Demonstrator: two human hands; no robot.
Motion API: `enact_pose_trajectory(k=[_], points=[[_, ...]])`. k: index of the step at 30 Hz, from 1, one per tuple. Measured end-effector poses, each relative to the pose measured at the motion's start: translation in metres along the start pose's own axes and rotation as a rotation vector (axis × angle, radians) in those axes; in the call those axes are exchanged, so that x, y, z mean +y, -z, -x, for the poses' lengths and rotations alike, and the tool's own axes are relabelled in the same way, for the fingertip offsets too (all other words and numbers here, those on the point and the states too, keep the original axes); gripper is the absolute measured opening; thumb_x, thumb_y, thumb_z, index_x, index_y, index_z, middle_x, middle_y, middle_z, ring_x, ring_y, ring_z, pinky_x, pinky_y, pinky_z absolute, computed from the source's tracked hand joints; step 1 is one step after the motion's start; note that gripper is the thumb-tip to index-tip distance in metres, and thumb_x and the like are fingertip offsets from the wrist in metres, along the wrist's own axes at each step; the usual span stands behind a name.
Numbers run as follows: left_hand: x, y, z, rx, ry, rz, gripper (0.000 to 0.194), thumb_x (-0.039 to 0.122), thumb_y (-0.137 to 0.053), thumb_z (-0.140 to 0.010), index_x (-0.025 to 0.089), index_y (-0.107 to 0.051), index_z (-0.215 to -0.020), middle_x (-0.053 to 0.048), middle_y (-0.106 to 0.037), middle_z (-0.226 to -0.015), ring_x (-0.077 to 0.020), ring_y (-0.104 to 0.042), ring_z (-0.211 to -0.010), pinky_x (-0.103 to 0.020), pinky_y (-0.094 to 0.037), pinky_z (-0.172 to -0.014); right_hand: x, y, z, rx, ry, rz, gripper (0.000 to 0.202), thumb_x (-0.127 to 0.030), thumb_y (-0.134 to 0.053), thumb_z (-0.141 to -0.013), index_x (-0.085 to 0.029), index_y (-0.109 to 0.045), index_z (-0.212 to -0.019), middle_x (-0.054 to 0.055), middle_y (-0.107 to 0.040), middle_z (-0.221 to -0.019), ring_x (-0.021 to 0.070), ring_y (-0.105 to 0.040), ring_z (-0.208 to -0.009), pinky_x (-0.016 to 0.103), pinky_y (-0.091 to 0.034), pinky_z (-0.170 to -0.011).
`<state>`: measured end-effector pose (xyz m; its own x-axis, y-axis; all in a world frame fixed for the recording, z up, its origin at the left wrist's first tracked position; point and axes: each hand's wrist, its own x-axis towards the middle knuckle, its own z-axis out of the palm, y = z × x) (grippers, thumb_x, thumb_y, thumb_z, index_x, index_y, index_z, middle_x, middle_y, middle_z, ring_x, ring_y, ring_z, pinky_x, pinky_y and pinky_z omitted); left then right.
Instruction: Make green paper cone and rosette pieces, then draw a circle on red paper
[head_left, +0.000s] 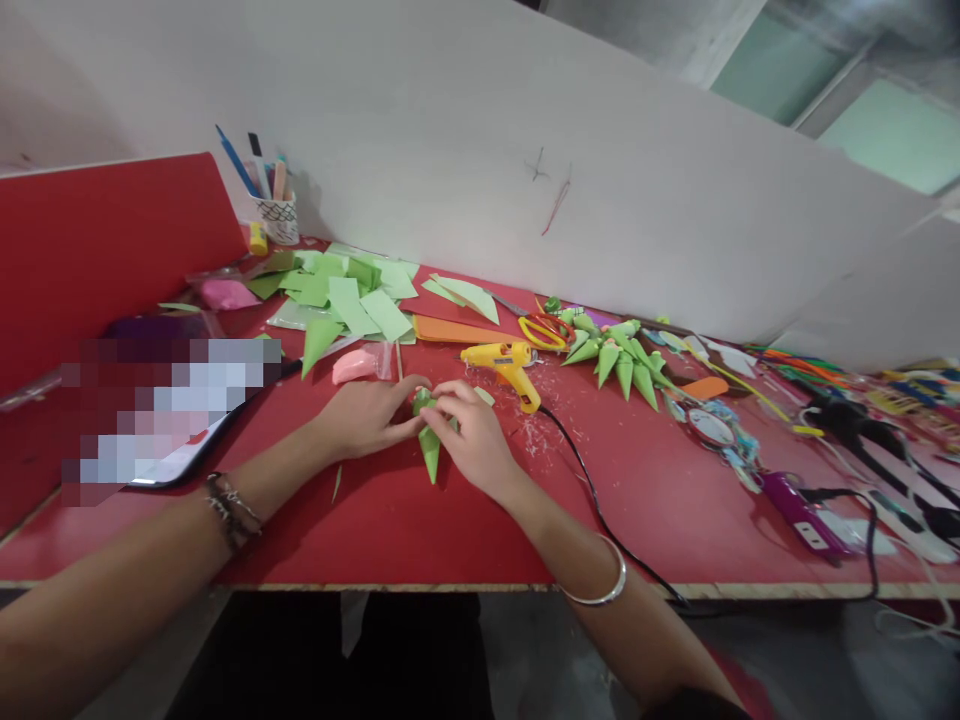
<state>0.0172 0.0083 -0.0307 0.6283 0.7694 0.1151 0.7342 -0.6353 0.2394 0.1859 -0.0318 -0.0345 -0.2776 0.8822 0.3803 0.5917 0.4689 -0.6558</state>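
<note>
A small green paper cone [430, 455] points toward the table's front edge, its wide end between my two hands. My left hand [367, 415] holds the top of the cone from the left, thumb and fingers closed at its rim. My right hand [472, 440] pinches the same end from the right, with thumb and index finger. A little pale pink shows at the cone's top; the rest there is hidden by fingers. Right behind my hands lies a yellow glue gun [504, 362]. Finished-looking green cones [619, 360] sit in a cluster farther right.
Green paper pieces [360, 300] are piled at the back left, near a pen cup [277, 218]. Scissors [546, 332] lie behind the glue gun. A phone [180, 440] rests at left, a purple power socket [806, 515] at right. The glue gun's black cord [592, 490] runs to the front edge.
</note>
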Motion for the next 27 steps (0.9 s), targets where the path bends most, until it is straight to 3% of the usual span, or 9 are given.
enact_pose_trajectory(k=[5, 10, 13, 17, 19, 22, 27], points=[[0.005, 0.000, 0.002, 0.012, 0.001, 0.074, 0.048, 0.047, -0.035, -0.081, 0.017, -0.041, -0.117, -0.007, -0.066, -0.084, -0.0208, -0.062, -0.069, -0.026, -0.039, -0.054, 0.001, -0.001, 0.000, 0.032, -0.009, -0.089, 0.025, -0.032, -0.046, -0.085, -0.018, -0.054, -0.066, 0.004, -0.053, -0.088, 0.0118, -0.053, -0.076, 0.024, -0.044, -0.066], [0.003, -0.002, 0.003, 0.038, 0.005, 0.268, 0.058, 0.040, -0.046, -0.076, 0.016, -0.032, -0.126, -0.006, -0.064, -0.086, -0.0160, -0.059, -0.062, -0.024, -0.039, -0.052, -0.004, 0.002, -0.002, 0.099, 0.074, -0.136, 0.024, -0.031, -0.047, -0.085, -0.019, -0.051, -0.064, 0.002, -0.052, -0.083, 0.0127, -0.053, -0.078, 0.026, -0.045, -0.072], [0.001, -0.004, 0.000, 0.097, 0.024, 0.468, 0.067, 0.038, -0.049, -0.074, 0.013, -0.025, -0.131, -0.011, -0.061, -0.102, -0.0176, -0.060, -0.074, -0.026, -0.045, -0.059, -0.008, 0.005, -0.001, 0.105, 0.148, -0.144, 0.022, -0.030, -0.048, -0.084, -0.019, -0.051, -0.065, 0.002, -0.052, -0.084, 0.0130, -0.053, -0.080, 0.027, -0.044, -0.076], [0.001, -0.005, -0.002, 0.163, 0.037, 0.645, 0.065, 0.041, -0.054, -0.071, 0.014, -0.034, -0.127, -0.013, -0.053, -0.118, -0.0234, -0.054, -0.101, -0.031, -0.045, -0.080, -0.012, 0.009, 0.001, 0.120, 0.188, -0.151, 0.022, -0.032, -0.048, -0.084, -0.020, -0.050, -0.066, 0.002, -0.052, -0.084, 0.0135, -0.052, -0.080, 0.028, -0.044, -0.075], [0.003, -0.004, -0.003, 0.163, 0.067, 0.687, 0.058, 0.043, -0.053, -0.071, 0.015, -0.040, -0.120, -0.010, -0.058, -0.109, -0.0219, -0.056, -0.095, -0.032, -0.046, -0.080, -0.012, 0.009, 0.002, 0.161, 0.164, -0.171, 0.022, -0.034, -0.049, -0.083, -0.020, -0.051, -0.066, 0.002, -0.053, -0.080, 0.0133, -0.052, -0.077, 0.027, -0.044, -0.072], [0.004, 0.000, -0.003, 0.141, 0.137, 0.715, 0.047, 0.044, -0.052, -0.073, 0.015, -0.046, -0.110, -0.004, -0.060, -0.083, -0.0164, -0.057, -0.071, -0.029, -0.047, -0.066, -0.011, 0.010, 0.002, 0.195, 0.084, -0.230, 0.020, -0.035, -0.051, -0.082, -0.020, -0.055, -0.069, 0.000, -0.055, -0.070, 0.0119, -0.052, -0.066, 0.025, -0.044, -0.063], [0.005, 0.005, -0.001, 0.156, 0.154, 0.836, 0.044, 0.043, -0.059, -0.070, 0.016, -0.046, -0.100, 0.000, -0.056, -0.071, -0.0128, -0.053, -0.059, -0.027, -0.045, -0.057, -0.012, 0.011, 0.000, 0.177, 0.010, -0.328, 0.014, -0.029, -0.056, -0.080, -0.021, -0.066, -0.074, 0.001, -0.063, -0.071, 0.0126, -0.056, -0.065, 0.026, -0.045, -0.061]])
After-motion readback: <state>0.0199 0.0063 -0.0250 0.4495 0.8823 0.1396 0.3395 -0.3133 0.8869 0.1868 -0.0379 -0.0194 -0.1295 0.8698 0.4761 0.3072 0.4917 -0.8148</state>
